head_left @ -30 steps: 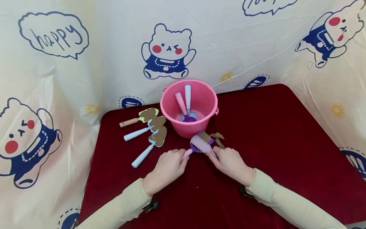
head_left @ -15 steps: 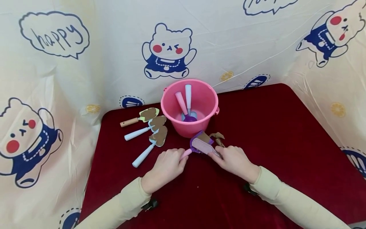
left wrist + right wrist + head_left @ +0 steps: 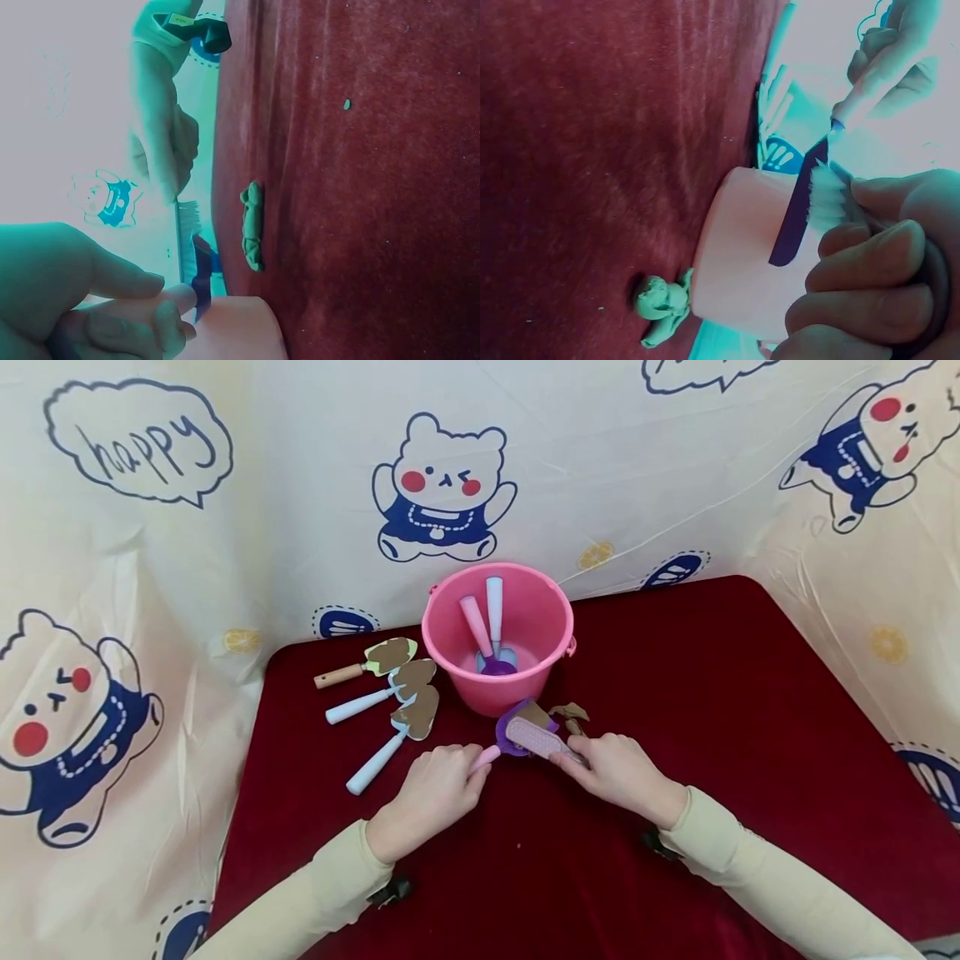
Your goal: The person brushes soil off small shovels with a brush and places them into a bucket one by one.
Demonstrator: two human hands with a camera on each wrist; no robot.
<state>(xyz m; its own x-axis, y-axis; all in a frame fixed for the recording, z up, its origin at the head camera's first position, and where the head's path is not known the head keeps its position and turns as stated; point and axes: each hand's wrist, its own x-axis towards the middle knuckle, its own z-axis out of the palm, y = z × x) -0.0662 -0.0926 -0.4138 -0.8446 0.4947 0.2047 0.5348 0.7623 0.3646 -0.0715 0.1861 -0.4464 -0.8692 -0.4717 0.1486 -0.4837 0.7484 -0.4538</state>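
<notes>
A dark red cloth-topped desk (image 3: 750, 718) bears a pink bucket (image 3: 498, 692) toward its far edge. Near the far left corner lie three trowels, brown-caked blades inward: a green one (image 3: 341, 676) with a wooden handle nearest the far edge, then a light blue one (image 3: 360, 705) and another light blue one (image 3: 377, 763). Brown lumps (image 3: 573, 711) lie just beside the bucket, rightward; a crumb (image 3: 518, 845) lies toward the near edge.
</notes>
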